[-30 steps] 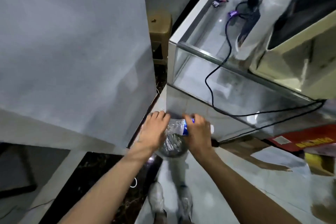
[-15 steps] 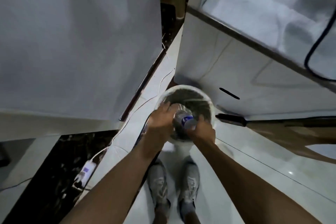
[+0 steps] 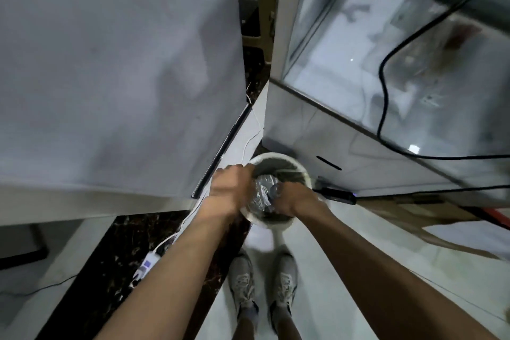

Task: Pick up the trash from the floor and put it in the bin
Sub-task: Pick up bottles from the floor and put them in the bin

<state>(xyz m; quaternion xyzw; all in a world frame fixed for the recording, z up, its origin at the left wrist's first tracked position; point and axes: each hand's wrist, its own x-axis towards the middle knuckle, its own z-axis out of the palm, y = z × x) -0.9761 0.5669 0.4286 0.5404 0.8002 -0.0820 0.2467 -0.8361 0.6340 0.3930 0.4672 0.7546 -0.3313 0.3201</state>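
both hands down at the bin mouth: left hand (image 3: 231,190) curled round one side of the crushed plastic bottle (image 3: 263,194), right hand (image 3: 294,199) gripping the other end w/ fingers wrapped, exact finger spread blurred. bottle held between them right over / partly inside the white bin (image 3: 300,171), not let go yet. progress, judging by this: pickup done, carry done, only the drop + pulling hands out left; no other trash spotted on the visible floor (image 3: 345,279) but much of it hidden. materials: bottle thin clear plastic, crinkled & squashed, shiny, prob. springs back a bit; bin round, smooth pale rim, dark inside w/ smth already in it, can't tell what. floor glossy pale tile w/ dark speckled stone strip on the left, white power strip (image 3: 147,263) + thin cord lying on it. grey sneakers (image 3: 265,284) just below the bin. glass display counter (image 3: 386,63) beside the bin, black cable (image 3: 382,107) draped over it
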